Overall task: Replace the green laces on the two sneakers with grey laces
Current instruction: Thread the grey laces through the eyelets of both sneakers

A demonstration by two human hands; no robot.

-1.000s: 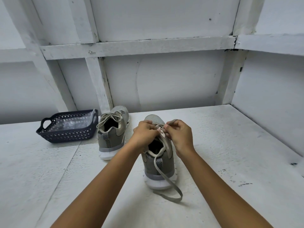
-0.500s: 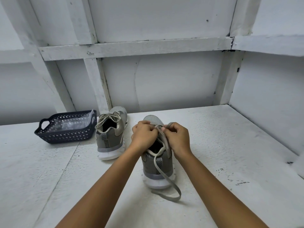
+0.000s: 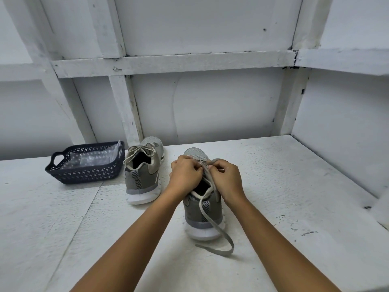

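Note:
Two grey sneakers stand heel toward me on the white surface. The left sneaker (image 3: 143,175) carries a tied pale lace. Over the tongue of the right sneaker (image 3: 203,216) my left hand (image 3: 185,175) and my right hand (image 3: 226,179) sit close together, both pinching its grey lace (image 3: 212,224). One loose end of that lace trails down over the heel and curls on the surface in front of the shoe. My fingers hide the eyelets and the lace crossing under them.
A dark plastic basket (image 3: 88,175) with clear plastic wrapping inside stands at the left, beside the left sneaker. White framed walls close off the back and the right side. The surface is bare white board with a seam at the left.
My hands have drawn slightly closer together over the tongue. The loose lace end and both sneakers lie as before.

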